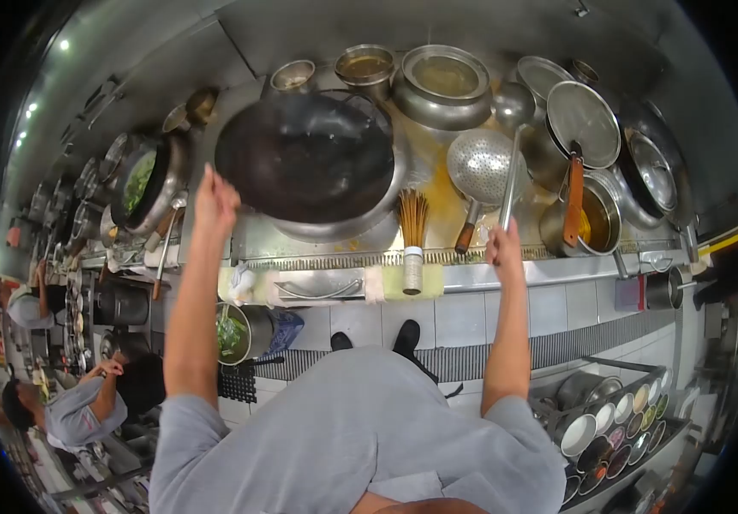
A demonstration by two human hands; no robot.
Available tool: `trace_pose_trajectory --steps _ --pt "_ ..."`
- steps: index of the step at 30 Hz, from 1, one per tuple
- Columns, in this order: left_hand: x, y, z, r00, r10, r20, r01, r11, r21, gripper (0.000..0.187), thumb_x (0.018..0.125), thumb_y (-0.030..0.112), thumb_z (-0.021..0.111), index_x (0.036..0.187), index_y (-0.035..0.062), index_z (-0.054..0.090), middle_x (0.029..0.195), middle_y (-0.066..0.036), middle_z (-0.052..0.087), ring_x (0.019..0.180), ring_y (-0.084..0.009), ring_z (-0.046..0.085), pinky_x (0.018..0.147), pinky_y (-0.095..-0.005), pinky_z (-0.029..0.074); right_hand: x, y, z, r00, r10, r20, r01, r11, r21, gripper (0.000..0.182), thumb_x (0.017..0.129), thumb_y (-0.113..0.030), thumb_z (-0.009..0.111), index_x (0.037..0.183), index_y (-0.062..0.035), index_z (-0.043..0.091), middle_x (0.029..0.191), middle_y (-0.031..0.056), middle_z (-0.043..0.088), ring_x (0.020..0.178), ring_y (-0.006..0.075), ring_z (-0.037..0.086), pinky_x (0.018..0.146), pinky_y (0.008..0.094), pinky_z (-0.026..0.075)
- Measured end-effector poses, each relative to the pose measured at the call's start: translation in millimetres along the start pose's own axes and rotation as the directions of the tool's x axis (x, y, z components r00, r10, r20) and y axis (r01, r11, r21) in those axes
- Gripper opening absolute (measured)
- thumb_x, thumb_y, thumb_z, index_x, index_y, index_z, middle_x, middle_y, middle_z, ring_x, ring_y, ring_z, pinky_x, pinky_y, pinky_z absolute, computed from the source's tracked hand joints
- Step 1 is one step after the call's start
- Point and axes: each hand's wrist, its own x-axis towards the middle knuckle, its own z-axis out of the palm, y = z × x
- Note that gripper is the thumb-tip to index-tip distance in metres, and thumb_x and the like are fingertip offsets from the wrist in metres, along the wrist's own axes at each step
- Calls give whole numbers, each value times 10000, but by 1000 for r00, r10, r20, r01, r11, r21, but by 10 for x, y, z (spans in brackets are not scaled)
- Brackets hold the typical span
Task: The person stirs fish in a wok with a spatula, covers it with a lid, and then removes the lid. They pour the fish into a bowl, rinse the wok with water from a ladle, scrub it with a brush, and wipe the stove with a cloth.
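Observation:
My left hand (pixel 215 204) is closed at the left rim of a large dark wok (pixel 309 163), which sits tilted over a round metal burner ring (pixel 347 227). The wok's inside looks dark and wet, with a little haze above it. In my right hand (pixel 504 244) is the long metal handle of a ladle (pixel 513 104), its bowl pointing away from me. Just left of that handle lies a perforated strainer (pixel 482 163) with a wooden grip. Between my hands, a bamboo brush (pixel 412 214) stands behind a white-capped jar (pixel 412 270).
Metal pots of liquid (pixel 446 75) line the back. A mesh skimmer (pixel 583 124) rests over a pot of amber liquid (pixel 600 218) at right. A pot of greens (pixel 232 332) stands below the counter. Seasoning containers (pixel 613 437) are at lower right. Another person (pixel 77 411) works at left.

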Motion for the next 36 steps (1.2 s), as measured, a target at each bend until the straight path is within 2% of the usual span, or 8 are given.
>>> trace_pose_trajectory --steps 7,10,13,14,16,19,23,36 --pt "-231 -1231 -603 998 19 -67 -34 971 -237 386 980 433 585 691 242 415 564 91 331 456 -46 289 430 -253 260 2454 -627 644 985 -160 72 168 740 -652 169 934 -220 591 1035 -130 490 630 -47 415 482 85 393 389 272 294" --pt "192 -1724 -705 984 -8 -179 -36 970 -240 285 961 402 605 874 138 545 625 -13 483 549 -181 562 533 -321 473 3664 -663 682 951 270 150 -196 903 -383 122 932 -211 580 836 -183 510 612 -51 422 451 77 379 380 249 249" --pt "290 -1924 -809 986 -99 -131 73 979 -190 228 923 333 648 1040 141 613 781 -75 580 723 -266 632 783 -448 513 3215 -922 1154 896 328 300 -393 900 189 178 1001 -128 456 831 -75 457 643 7 447 456 81 405 376 229 234" --pt "93 -1872 -807 947 160 -280 -83 960 268 256 910 317 660 1082 131 619 838 -90 583 806 -284 622 839 -452 492 3130 -927 1237 862 343 373 -462 834 300 196 1009 -134 443 827 -62 449 646 17 449 457 81 414 375 234 240" --pt "-317 -1707 -546 756 636 -154 -65 307 950 333 885 284 683 1166 112 632 952 -122 590 971 -321 602 952 -462 450 3028 -835 1256 778 313 545 -558 743 369 204 1022 -137 409 846 -44 452 655 11 435 476 88 425 401 260 265" --pt "-535 -1251 -424 659 549 514 -470 -232 852 446 867 234 683 1283 97 595 1135 -160 556 1130 -347 516 1043 -443 390 2626 -930 1076 712 189 676 -592 679 434 190 1022 -103 395 845 -41 426 691 14 422 494 94 426 430 276 261" --pt "-205 -1340 -517 764 105 636 -583 -310 751 204 896 282 633 932 85 665 978 -141 682 996 -303 619 877 -438 450 1421 -1391 1548 655 243 716 -695 566 444 166 1004 -69 414 841 -35 415 691 9 425 517 85 464 476 278 308" --pt "-74 -1458 -586 676 173 716 -705 -132 697 209 882 280 638 798 89 637 720 -128 672 764 -333 664 734 -462 465 -1415 -947 2331 754 353 554 -618 666 418 251 993 -76 467 1178 93 449 809 20 502 496 23 458 378 233 304"
